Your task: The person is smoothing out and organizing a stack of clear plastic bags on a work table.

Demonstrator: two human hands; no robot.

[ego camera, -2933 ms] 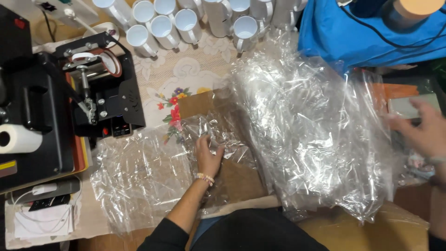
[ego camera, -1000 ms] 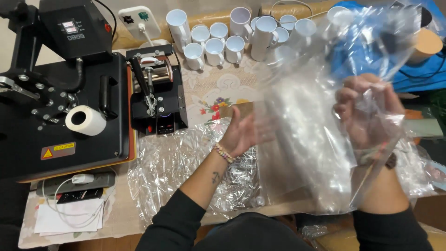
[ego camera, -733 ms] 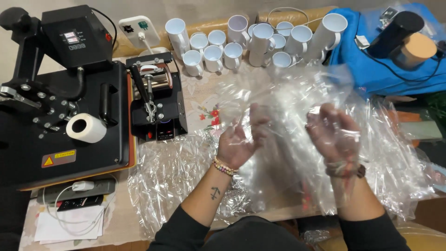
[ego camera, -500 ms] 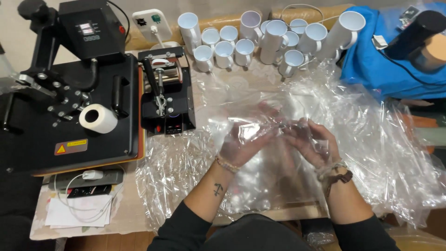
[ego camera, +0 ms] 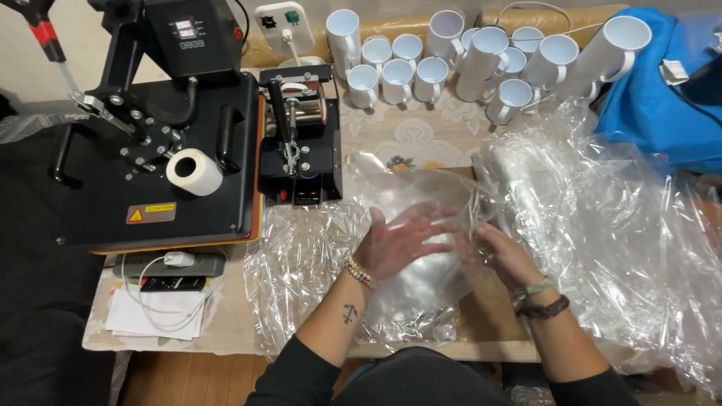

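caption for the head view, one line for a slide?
Both hands, left hand and right hand, flatten a clear plastic bag beside white mugs.

The left hand (ego camera: 402, 240) lies flat with fingers spread on a clear plastic bag (ego camera: 421, 225). The right hand (ego camera: 500, 256) touches the same bag just beside it. White mugs (ego camera: 451, 60) stand at the back of the tabletop (ego camera: 226, 323), and a black press (ego camera: 158, 150) sits on the left.

A table (ego camera: 226, 331) under a pale patterned cloth carries a black heat press (ego camera: 150, 150). Just right of the press stands a mug press (ego camera: 301, 135), beyond that white mugs (ego camera: 451, 60), nearer crumpled clear plastic sheets (ego camera: 587, 225).
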